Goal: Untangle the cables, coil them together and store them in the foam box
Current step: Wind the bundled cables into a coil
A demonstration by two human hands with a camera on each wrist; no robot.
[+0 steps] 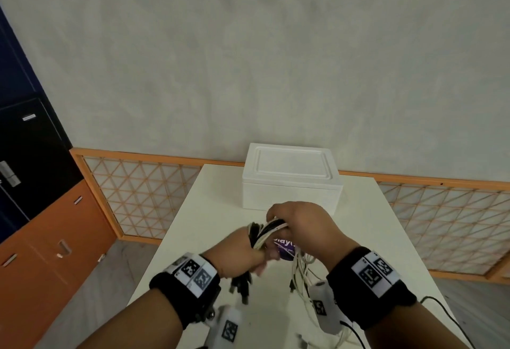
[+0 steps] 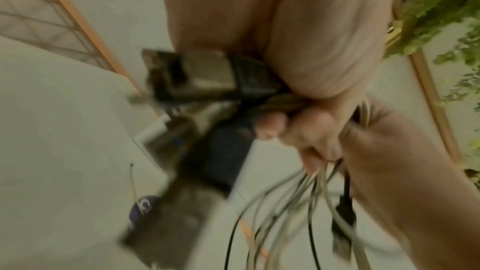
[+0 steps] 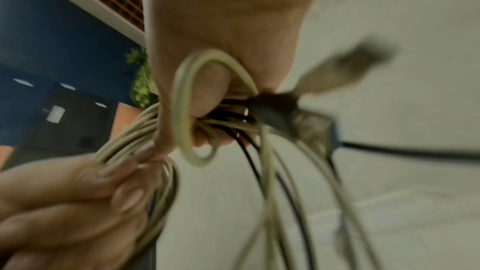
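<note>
A bundle of white and black cables [image 1: 266,234] is held above the white table [image 1: 209,210] by both hands. My left hand [image 1: 242,257] grips the bundle's near end, with dark plugs [image 1: 242,285] hanging below the fist. My right hand [image 1: 295,224] curls over the far end of the bundle; in the right wrist view a white loop [image 3: 192,110] wraps round its thumb. Loose white strands [image 1: 302,274] hang down to the table. The white foam box [image 1: 291,180] stands closed at the table's far edge, just beyond the hands. Both wrist views are blurred.
A round purple sticker [image 1: 285,246] lies on the table under the hands. An orange lattice screen [image 1: 143,197] runs behind the table. An orange and dark cabinet [image 1: 36,210] stands at the left. A thin black wire [image 1: 438,310] trails over the table's right side.
</note>
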